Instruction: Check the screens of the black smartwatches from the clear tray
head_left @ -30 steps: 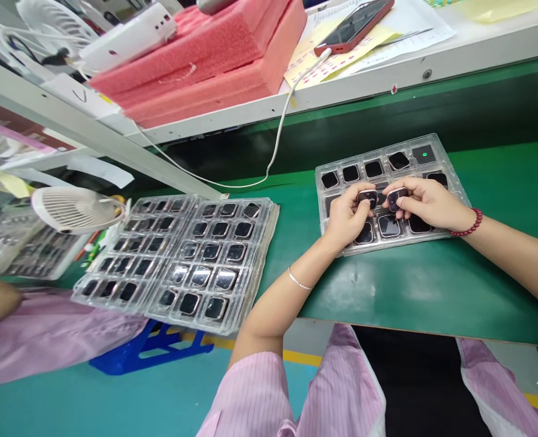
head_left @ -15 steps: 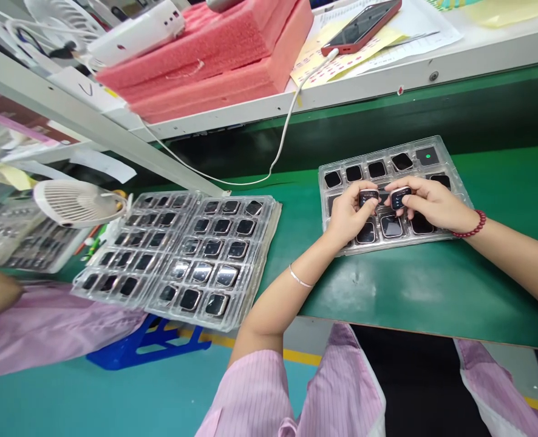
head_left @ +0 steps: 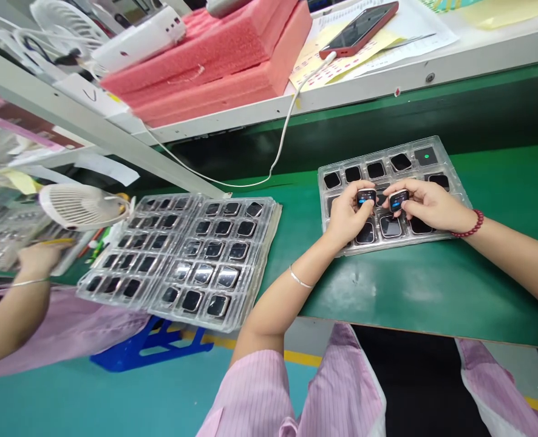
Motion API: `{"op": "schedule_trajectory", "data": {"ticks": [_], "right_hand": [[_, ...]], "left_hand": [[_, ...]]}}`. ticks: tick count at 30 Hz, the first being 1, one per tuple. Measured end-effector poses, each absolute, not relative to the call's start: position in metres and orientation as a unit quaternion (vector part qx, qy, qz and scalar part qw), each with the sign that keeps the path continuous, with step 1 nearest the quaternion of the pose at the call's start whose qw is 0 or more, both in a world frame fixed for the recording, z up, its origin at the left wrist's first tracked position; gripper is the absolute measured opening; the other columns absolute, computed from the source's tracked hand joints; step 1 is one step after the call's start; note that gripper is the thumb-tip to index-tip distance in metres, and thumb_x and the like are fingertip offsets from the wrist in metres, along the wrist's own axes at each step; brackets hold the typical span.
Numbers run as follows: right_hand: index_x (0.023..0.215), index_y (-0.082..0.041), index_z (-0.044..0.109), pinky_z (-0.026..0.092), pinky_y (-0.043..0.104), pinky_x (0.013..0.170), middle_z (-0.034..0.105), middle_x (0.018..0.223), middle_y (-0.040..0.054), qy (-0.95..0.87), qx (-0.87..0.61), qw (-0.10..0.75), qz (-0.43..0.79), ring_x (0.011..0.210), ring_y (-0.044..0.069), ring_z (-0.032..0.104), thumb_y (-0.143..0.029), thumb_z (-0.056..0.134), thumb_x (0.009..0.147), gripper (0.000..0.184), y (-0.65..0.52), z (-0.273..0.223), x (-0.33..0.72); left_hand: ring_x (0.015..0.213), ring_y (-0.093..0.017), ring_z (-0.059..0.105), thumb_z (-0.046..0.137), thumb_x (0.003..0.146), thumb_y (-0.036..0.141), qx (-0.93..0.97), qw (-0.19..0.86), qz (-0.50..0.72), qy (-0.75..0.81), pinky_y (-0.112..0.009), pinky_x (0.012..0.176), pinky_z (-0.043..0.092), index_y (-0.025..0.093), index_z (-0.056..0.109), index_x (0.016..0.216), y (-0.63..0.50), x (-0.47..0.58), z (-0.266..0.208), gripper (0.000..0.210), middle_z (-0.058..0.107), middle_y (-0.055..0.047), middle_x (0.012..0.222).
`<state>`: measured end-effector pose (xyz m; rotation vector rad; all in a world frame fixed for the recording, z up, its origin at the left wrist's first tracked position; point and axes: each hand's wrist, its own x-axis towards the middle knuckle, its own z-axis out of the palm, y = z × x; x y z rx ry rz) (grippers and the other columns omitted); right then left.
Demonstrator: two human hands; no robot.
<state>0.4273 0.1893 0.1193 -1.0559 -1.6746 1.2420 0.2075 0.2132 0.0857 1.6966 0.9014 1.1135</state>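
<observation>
My left hand (head_left: 348,211) is closed around a smartwatch body (head_left: 366,196) without a strap, its screen lit and my thumb against its lower edge. A second smartwatch body (head_left: 398,199) is pinched in my right hand (head_left: 426,203); blue shows on its lit screen, and the thumb rests at its lower right corner. Both are held side by side, a small gap apart, over a clear plastic tray (head_left: 438,145). Dark-screened watch bodies, such as one watch (head_left: 391,226) in the near row, sit in the tray's pockets. My hands cover some middle pockets.
Left of my arm, clear trays (head_left: 246,303) hold rows of watches. A white fan (head_left: 80,206) stands beyond them. At far left is a co-worker's hand (head_left: 39,258). Pink foam (head_left: 205,60) and a charging phone (head_left: 360,29) lie on the shelf (head_left: 364,88) above the green bench (head_left: 364,291).
The screens of both held watches now look brighter, with blue showing. My hands have barely moved. The co-worker's forearm and hand have come further into view at the left.
</observation>
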Motion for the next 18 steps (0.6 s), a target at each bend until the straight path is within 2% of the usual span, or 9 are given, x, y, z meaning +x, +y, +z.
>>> {"op": "schedule_trajectory", "data": {"ticks": [2, 5, 8, 10, 12, 15, 18], "right_hand": [[0.112, -0.02, 0.072, 0.063, 0.029, 0.062, 0.078, 0.111, 0.0087, -0.662, -0.408, 0.395, 0.489, 0.078, 0.019, 0.077, -0.015, 0.066, 0.079, 0.034, 0.19, 0.1173, 0.4275], [0.115, -0.021, 0.072, 0.065, 0.031, 0.07, 0.079, 0.109, 0.0069, -0.66, -0.394, 0.404, 0.496, 0.081, 0.019, 0.077, -0.011, 0.067, 0.076, 0.04, 0.19, 0.1168, 0.4272], [0.11, -0.021, 0.073, 0.065, 0.03, 0.071, 0.079, 0.107, 0.0066, -0.656, -0.395, 0.403, 0.5, 0.079, 0.018, 0.077, -0.012, 0.07, 0.076, 0.035, 0.1895, 0.1185, 0.4269], [0.106, -0.02, 0.074, 0.062, 0.027, 0.063, 0.08, 0.102, 0.0072, -0.653, -0.406, 0.394, 0.503, 0.073, 0.017, 0.076, -0.018, 0.072, 0.082, 0.024, 0.1894, 0.1197, 0.4273], [0.1, -0.02, 0.075, 0.059, 0.026, 0.056, 0.08, 0.094, 0.0083, -0.646, -0.412, 0.391, 0.51, 0.067, 0.017, 0.073, -0.033, 0.072, 0.091, 0.016, 0.1895, 0.1203, 0.4279], [0.097, -0.019, 0.075, 0.058, 0.027, 0.054, 0.08, 0.09, 0.0092, -0.639, -0.41, 0.398, 0.515, 0.064, 0.017, 0.072, -0.048, 0.067, 0.097, 0.03, 0.1898, 0.1202, 0.4282], [0.105, -0.021, 0.075, 0.061, 0.027, 0.06, 0.079, 0.096, 0.0073, -0.643, -0.419, 0.411, 0.491, 0.072, 0.018, 0.074, -0.034, 0.079, 0.086, 0.024, 0.1901, 0.1191, 0.4269]], "left_hand": [[0.086, -0.017, 0.071, 0.069, 0.091, 0.035, 0.689, 0.439, 0.451, 0.36, -0.027, 0.073, 0.06, 0.019, 0.06, 0.124, 0.2137, 0.2068, 0.0844, 0.038, 0.073, -0.007, 0.104], [0.087, -0.018, 0.072, 0.074, 0.088, 0.036, 0.696, 0.428, 0.452, 0.358, -0.028, 0.073, 0.06, 0.021, 0.056, 0.135, 0.2149, 0.2064, 0.0824, 0.052, 0.074, -0.007, 0.105], [0.082, -0.017, 0.072, 0.073, 0.09, 0.043, 0.695, 0.44, 0.452, 0.345, -0.028, 0.074, 0.061, 0.023, 0.055, 0.138, 0.2158, 0.2061, 0.0815, 0.055, 0.075, -0.007, 0.106], [0.075, -0.014, 0.072, 0.067, 0.094, 0.05, 0.692, 0.454, 0.446, 0.34, -0.027, 0.071, 0.06, 0.021, 0.061, 0.13, 0.2155, 0.2054, 0.0823, 0.047, 0.075, -0.008, 0.109], [0.067, -0.013, 0.071, 0.057, 0.099, 0.058, 0.687, 0.462, 0.44, 0.348, -0.025, 0.063, 0.057, 0.019, 0.066, 0.121, 0.2146, 0.2047, 0.0837, 0.046, 0.076, -0.008, 0.106], [0.063, -0.013, 0.071, 0.045, 0.103, 0.065, 0.683, 0.458, 0.44, 0.361, -0.023, 0.054, 0.052, 0.017, 0.069, 0.115, 0.2141, 0.2045, 0.0844, 0.054, 0.076, -0.008, 0.099], [0.072, -0.015, 0.073, 0.06, 0.096, 0.063, 0.691, 0.45, 0.446, 0.348, -0.026, 0.064, 0.059, 0.019, 0.064, 0.127, 0.2152, 0.2057, 0.0831, 0.054, 0.077, -0.009, 0.107]]}}
